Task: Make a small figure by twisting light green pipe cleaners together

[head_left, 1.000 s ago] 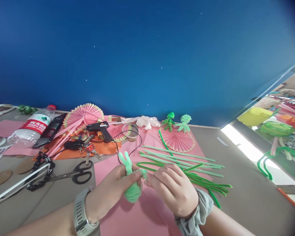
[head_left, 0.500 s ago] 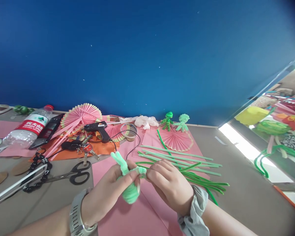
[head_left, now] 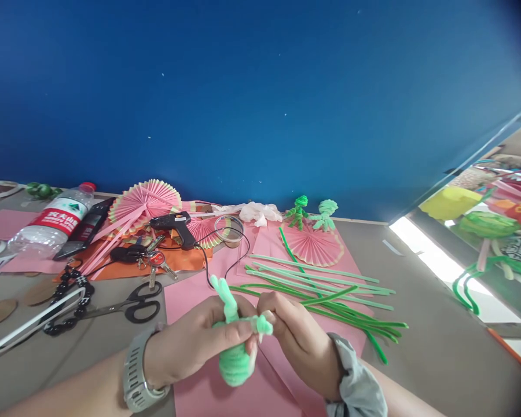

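A pale green pipe-cleaner figure [head_left: 234, 359], with a coiled round body and two ear-like tips pointing up, is pinched in my left hand [head_left: 191, 341]. A grey watch sits on that wrist. My right hand [head_left: 293, 336] is closed on a short end of the same figure at its right side, fingertips meeting those of the left hand. Both hands hover above a pink paper sheet [head_left: 200, 394]. Loose green pipe cleaners [head_left: 330, 289] lie just beyond my right hand.
Black scissors [head_left: 132, 304], keys [head_left: 154, 260], a black glue gun [head_left: 176, 223] with its cord, pink paper fans [head_left: 145, 200], a water bottle [head_left: 52, 223] and a phone [head_left: 84, 229] lie at left. Two green figures [head_left: 312, 214] stand by the blue wall. A bright shelf edge runs along the right.
Both hands have drawn slightly nearer to me and closer together. The figure's ears now point more upright. My right fingers have shifted onto the small end beside the body.
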Available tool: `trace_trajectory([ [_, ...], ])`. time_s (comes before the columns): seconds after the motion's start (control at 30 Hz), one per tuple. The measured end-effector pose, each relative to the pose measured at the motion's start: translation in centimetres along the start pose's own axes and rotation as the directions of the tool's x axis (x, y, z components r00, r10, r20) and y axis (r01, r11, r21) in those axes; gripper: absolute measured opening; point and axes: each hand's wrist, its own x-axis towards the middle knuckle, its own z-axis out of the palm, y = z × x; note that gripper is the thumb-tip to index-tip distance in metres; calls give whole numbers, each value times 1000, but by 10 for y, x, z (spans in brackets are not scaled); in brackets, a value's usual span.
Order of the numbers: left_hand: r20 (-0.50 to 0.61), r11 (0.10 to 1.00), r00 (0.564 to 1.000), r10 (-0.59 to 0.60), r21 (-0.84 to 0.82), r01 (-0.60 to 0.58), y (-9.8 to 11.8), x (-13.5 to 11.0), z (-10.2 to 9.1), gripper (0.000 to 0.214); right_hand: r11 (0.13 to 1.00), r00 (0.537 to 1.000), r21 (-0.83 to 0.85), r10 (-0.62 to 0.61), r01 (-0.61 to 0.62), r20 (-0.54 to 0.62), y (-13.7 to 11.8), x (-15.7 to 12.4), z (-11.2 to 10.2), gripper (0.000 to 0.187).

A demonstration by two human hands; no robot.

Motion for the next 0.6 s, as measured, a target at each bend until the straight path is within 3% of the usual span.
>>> trace_trajectory([
  [0.1,-179,999,983,46,17,-44,-10,2,5,23,993,989,-67,91,-99,-115,0,-6,14,20],
  [0.2,-317,950,942,114,313,-10,-12,0,9,20,972,951,26,234,-234,-202,-1,-8,25,20],
  [0.27,-339,826,913,226,563,5,-12,-2,9,15,914,910,223,379,-341,-164,-5,-5,28,25],
  [0.4,-191,481,891,412,876,-35,-13,-1,2,14,708,842,516,538,-482,48,-16,3,26,33],
  [0.6,87,82,897,434,987,-135,-10,3,-10,21,508,802,675,555,-536,219,-17,6,14,26],
])
